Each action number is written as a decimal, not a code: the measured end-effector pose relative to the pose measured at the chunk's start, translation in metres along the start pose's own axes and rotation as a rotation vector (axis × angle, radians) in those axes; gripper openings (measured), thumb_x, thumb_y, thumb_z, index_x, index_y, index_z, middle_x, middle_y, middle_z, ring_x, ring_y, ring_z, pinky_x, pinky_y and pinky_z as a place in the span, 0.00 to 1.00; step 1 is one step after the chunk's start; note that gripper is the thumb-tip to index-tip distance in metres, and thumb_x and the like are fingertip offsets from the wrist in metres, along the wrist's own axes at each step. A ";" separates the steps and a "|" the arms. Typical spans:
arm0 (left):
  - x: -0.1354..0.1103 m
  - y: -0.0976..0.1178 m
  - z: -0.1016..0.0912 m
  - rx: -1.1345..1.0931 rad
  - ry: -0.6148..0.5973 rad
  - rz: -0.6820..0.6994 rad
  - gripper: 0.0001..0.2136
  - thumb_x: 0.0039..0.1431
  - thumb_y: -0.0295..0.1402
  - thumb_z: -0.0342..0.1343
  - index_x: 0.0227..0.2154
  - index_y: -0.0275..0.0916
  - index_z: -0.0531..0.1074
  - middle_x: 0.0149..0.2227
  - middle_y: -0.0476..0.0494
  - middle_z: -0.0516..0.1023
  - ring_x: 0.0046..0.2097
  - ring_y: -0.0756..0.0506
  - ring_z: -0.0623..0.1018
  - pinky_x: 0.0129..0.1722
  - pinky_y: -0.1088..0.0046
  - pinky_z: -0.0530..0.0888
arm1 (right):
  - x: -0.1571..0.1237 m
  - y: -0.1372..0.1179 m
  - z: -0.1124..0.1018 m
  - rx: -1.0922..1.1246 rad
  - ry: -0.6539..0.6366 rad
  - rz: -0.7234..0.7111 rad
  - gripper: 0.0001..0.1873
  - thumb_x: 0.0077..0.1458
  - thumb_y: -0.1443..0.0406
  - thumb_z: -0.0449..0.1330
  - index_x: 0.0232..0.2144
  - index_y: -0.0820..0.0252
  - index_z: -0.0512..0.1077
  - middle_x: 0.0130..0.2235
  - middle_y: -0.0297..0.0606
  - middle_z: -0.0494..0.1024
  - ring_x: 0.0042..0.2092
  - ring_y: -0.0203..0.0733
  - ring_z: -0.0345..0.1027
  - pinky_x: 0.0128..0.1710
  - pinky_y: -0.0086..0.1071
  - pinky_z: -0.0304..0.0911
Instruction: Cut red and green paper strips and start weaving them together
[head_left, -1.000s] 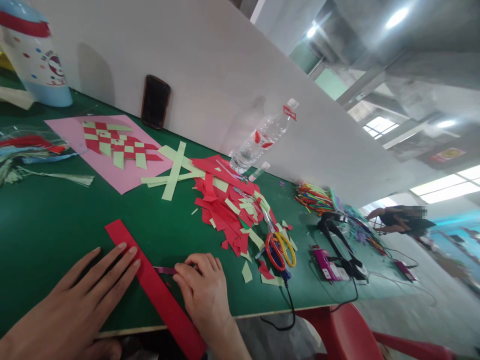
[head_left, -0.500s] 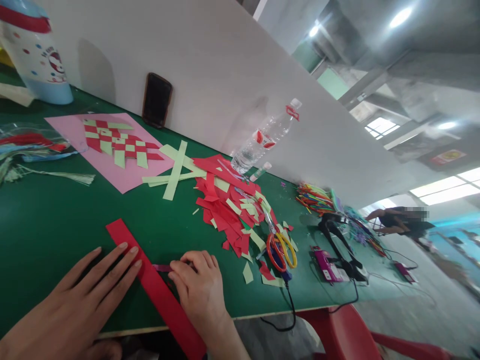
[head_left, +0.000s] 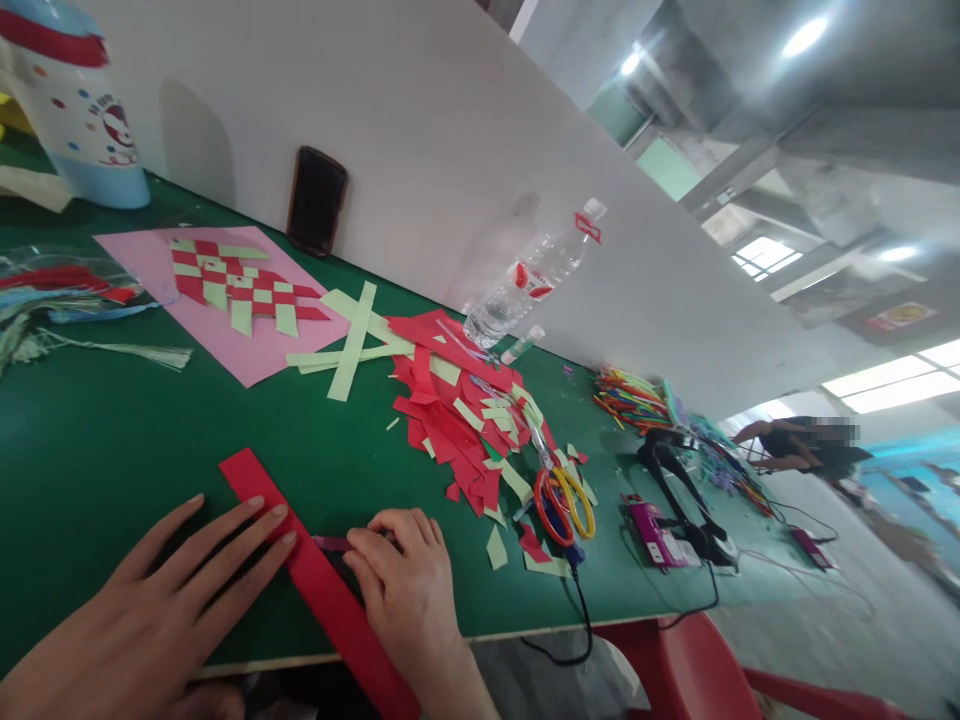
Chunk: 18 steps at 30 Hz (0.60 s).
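Note:
My left hand [head_left: 180,590] lies flat with its fingers spread, fingertips pressing on a long red paper strip [head_left: 315,575]. The strip slants across the green table and runs past its front edge. Just right of it, my right hand [head_left: 412,570] is closed around a slim purple object [head_left: 331,543], whose end points at the strip's edge. Most of that object is hidden by my fingers, so its kind is unclear. Beyond my hands, a red and pale green woven paper piece [head_left: 244,285] rests on a pink sheet [head_left: 251,365], beside crossed pale green strips [head_left: 352,340].
Red and green paper scraps [head_left: 457,430] are heaped at the middle, with scissors [head_left: 559,500] on their near side. A phone [head_left: 316,200] and a plastic bottle [head_left: 525,285] lean against the wall. A tumbler [head_left: 97,130] stands far left; a red chair [head_left: 690,670] is at front right.
The red strip and both hands have shifted slightly towards the front right. The right hand keeps the purple object at the strip's edge.

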<state>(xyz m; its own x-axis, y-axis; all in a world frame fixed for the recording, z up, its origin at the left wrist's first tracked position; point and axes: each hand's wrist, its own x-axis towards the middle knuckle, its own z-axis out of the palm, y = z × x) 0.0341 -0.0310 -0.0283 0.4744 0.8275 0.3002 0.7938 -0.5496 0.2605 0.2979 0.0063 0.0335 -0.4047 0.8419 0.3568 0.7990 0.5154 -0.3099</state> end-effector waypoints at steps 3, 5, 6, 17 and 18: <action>0.000 -0.002 0.001 0.015 0.006 0.016 0.47 0.47 0.75 0.54 0.67 0.59 0.68 0.68 0.39 0.75 0.68 0.30 0.72 0.76 0.46 0.37 | -0.003 0.002 0.000 0.006 -0.001 0.013 0.05 0.71 0.62 0.63 0.41 0.51 0.81 0.41 0.35 0.80 0.40 0.43 0.72 0.39 0.38 0.60; 0.000 -0.003 0.001 0.034 -0.005 0.034 0.45 0.47 0.75 0.54 0.67 0.64 0.68 0.67 0.41 0.77 0.68 0.30 0.72 0.76 0.46 0.37 | -0.004 0.004 0.000 0.010 0.001 0.024 0.05 0.70 0.63 0.63 0.42 0.51 0.81 0.41 0.35 0.80 0.40 0.43 0.72 0.39 0.38 0.60; 0.000 -0.003 0.000 0.042 -0.016 0.042 0.44 0.47 0.75 0.53 0.66 0.67 0.67 0.66 0.42 0.78 0.68 0.31 0.72 0.76 0.46 0.36 | -0.004 0.004 0.000 0.013 0.006 0.027 0.05 0.71 0.63 0.63 0.42 0.51 0.81 0.41 0.35 0.80 0.40 0.43 0.72 0.39 0.38 0.60; 0.002 -0.004 -0.006 0.007 -0.143 0.002 0.41 0.49 0.75 0.53 0.67 0.75 0.61 0.70 0.48 0.74 0.70 0.31 0.69 0.74 0.45 0.33 | 0.002 0.003 0.000 0.015 0.036 -0.009 0.03 0.69 0.63 0.66 0.41 0.51 0.81 0.40 0.34 0.80 0.40 0.42 0.72 0.39 0.37 0.58; 0.002 -0.004 -0.005 0.004 -0.148 -0.004 0.41 0.49 0.75 0.53 0.66 0.74 0.62 0.70 0.48 0.73 0.70 0.31 0.69 0.74 0.44 0.34 | 0.003 0.003 0.000 0.013 0.037 -0.009 0.03 0.69 0.63 0.66 0.41 0.51 0.81 0.40 0.34 0.80 0.40 0.42 0.72 0.39 0.37 0.58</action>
<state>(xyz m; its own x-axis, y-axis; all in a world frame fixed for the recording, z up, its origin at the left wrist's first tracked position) 0.0295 -0.0280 -0.0243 0.5223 0.8375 0.1606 0.7969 -0.5464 0.2575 0.2991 0.0103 0.0332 -0.3950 0.8307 0.3924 0.7891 0.5255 -0.3181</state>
